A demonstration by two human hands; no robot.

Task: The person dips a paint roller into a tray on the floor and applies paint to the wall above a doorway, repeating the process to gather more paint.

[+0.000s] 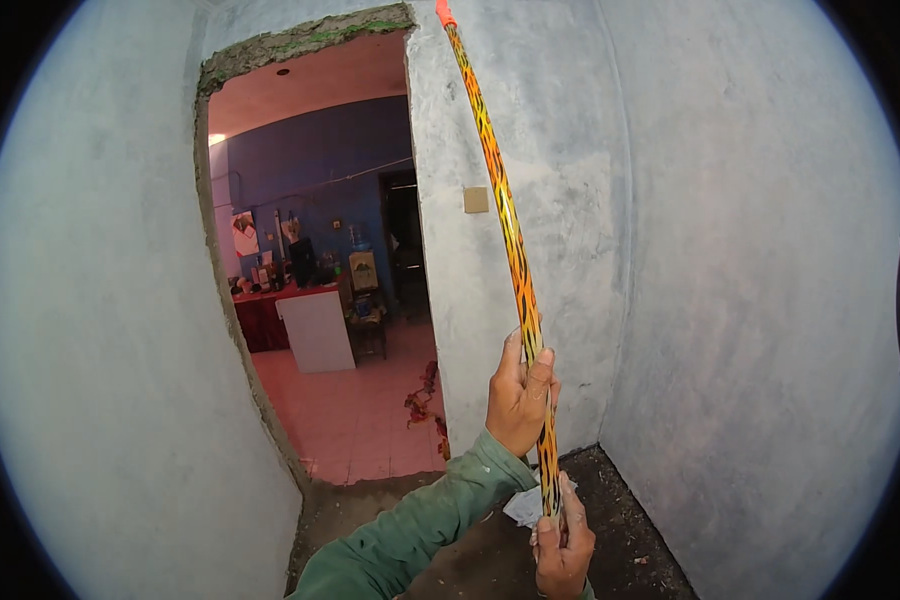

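Observation:
A long pole (pixel 508 215) with a yellow, orange and black flame-like pattern rises in front of me, leaning slightly left toward its top. An orange-red fitting (pixel 445 12) caps the upper end, and whatever lies beyond it is out of view. Partway up the shaft, my left hand (pixel 518 405) is closed around the pole, its arm in a green sleeve (pixel 420 520). Lower down, my right hand (pixel 565 555) grips the pole near its bottom end. Whitish smears mark the fingers of both hands.
Grey-white plastered walls (pixel 760 250) stand on both sides and ahead. A rough-edged doorway (pixel 202 180) opens into a room with a red-topped counter (pixel 295 290). A square tan plate (pixel 476 200) sits on the wall. Behind my hands, a whitish crumpled thing (pixel 522 508) lies on the dark floor (pixel 450 560).

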